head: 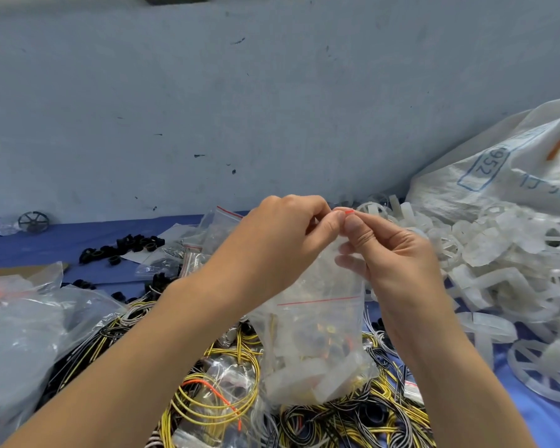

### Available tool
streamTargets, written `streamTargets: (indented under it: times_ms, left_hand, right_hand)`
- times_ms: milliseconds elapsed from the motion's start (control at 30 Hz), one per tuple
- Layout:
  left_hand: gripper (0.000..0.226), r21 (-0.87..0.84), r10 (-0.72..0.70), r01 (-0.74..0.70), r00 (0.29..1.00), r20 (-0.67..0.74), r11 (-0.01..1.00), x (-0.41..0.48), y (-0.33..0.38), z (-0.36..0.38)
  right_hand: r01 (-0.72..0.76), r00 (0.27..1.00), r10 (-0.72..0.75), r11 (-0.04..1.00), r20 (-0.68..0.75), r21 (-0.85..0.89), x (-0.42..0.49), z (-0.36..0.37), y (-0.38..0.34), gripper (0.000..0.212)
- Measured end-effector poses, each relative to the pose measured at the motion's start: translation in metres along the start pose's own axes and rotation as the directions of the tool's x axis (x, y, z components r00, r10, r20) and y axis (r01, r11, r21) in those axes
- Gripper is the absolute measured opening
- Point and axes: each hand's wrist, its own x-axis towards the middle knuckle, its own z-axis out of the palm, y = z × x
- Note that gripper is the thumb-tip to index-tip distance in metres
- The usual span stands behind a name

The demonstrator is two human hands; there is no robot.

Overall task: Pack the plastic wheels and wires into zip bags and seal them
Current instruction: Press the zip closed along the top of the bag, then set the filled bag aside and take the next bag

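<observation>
A clear zip bag (320,344) with a red line hangs in front of me, holding white plastic wheels and coiled wires at its bottom. My left hand (278,240) and my right hand (398,257) both pinch the bag's top edge by its red strip, thumbs and forefingers nearly touching. Yellow, black and white wire coils (214,399) lie heaped below the bag. A big pile of translucent white plastic wheels (498,270) spreads on the right.
Empty zip bags (214,227) lie behind my left hand, with black plastic rings (123,247) to their left. A crumpled clear plastic bag (23,334) fills the left. A white woven sack (505,163) leans at the right, a water bottle (0,225) by the wall.
</observation>
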Motion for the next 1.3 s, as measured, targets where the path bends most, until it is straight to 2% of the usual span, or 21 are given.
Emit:
streamTargets:
  times_ms: [200, 333, 467, 800, 1067, 1300]
  left_hand:
    - [0.041, 0.068, -0.011, 0.006, 0.997, 0.076, 0.998, -0.007, -0.005, -0.002]
    - [0.039, 0.071, -0.026, 0.017, 0.993, 0.118, 0.997, -0.017, -0.009, -0.011]
    - [0.040, 0.143, -0.023, 0.002, 0.989, 0.148, 0.990, -0.031, -0.013, -0.018]
    - [0.049, 0.196, -0.040, 0.010, 0.988, 0.149, 0.981, -0.057, -0.028, -0.038]
    - [0.051, 0.170, -0.071, 0.047, 0.988, 0.139, 0.984, -0.068, -0.038, -0.052]
    - [0.040, 0.075, -0.047, 0.035, 0.987, 0.152, 0.997, -0.070, -0.028, -0.061]
  right_hand:
    - [0.033, 0.996, -0.038, 0.998, -0.083, -0.053, 0.002, 0.001, 0.005, 0.013]
    - [0.022, 0.989, -0.025, 0.999, -0.148, -0.026, 0.003, -0.001, 0.005, 0.013]
    - [0.035, 0.986, -0.039, 0.999, -0.164, -0.031, 0.003, 0.000, 0.004, 0.013]
    - [0.044, 0.980, -0.048, 0.999, -0.195, -0.025, 0.005, -0.004, 0.006, 0.018]
    - [0.036, 0.972, -0.033, 0.999, -0.234, 0.008, 0.008, -0.010, 0.005, 0.011]
    - [0.038, 0.971, -0.036, 0.999, -0.235, 0.003, 0.002, -0.013, -0.005, 0.011]
